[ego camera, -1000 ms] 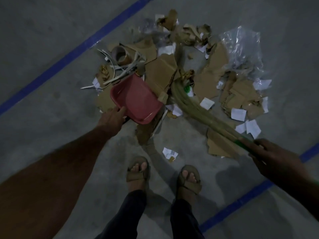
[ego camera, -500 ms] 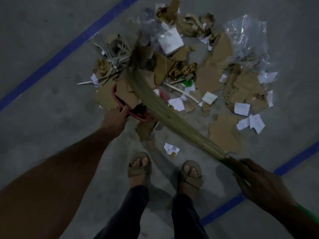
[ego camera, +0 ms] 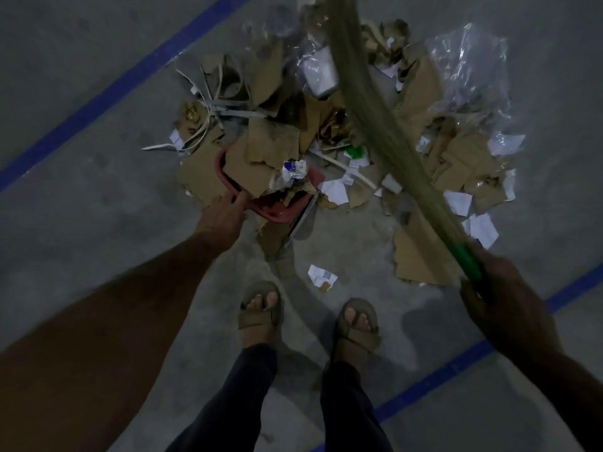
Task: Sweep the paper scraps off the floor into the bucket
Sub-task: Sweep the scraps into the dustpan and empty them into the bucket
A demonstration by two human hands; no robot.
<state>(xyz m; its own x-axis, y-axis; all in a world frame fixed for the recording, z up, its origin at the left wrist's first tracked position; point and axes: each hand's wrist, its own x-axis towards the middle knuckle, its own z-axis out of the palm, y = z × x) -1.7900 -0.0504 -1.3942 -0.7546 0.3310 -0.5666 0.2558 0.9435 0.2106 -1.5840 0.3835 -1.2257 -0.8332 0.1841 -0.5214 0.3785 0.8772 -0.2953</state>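
- The left hand (ego camera: 222,216) rests at the near-left rim of the red dustpan (ego camera: 277,212), fingers (ego camera: 239,200) laid along the edge with the thumb side under it; it appears to hold the pan steady on the floor (ego camera: 81,207), though the exact grip is hard to make out in the dim light.
- The right hand (ego camera: 502,298) has its fingers curled tight round the green handle (ego camera: 468,261) of the grass broom (ego camera: 375,125).
- A second ago the pan lay bare and red with the broom head low beside it; now cardboard pieces (ego camera: 261,151) and a crumpled wrapper (ego camera: 293,169) cover most of the pan, so one stroke has loaded it.
- The broom has since swung up and away: its bristles now reach across the heap to the far top edge of the view, blurred by motion.
- Most paper scraps (ego camera: 336,190) remain on the floor: white slips to the right of the pan, one stray scrap (ego camera: 321,274) just ahead of the sandalled feet (ego camera: 261,308), and clear plastic wrap (ego camera: 470,70) at the far right.
- No bucket is in view, so the task seems early: more strokes, then carrying the pan off to tip it.
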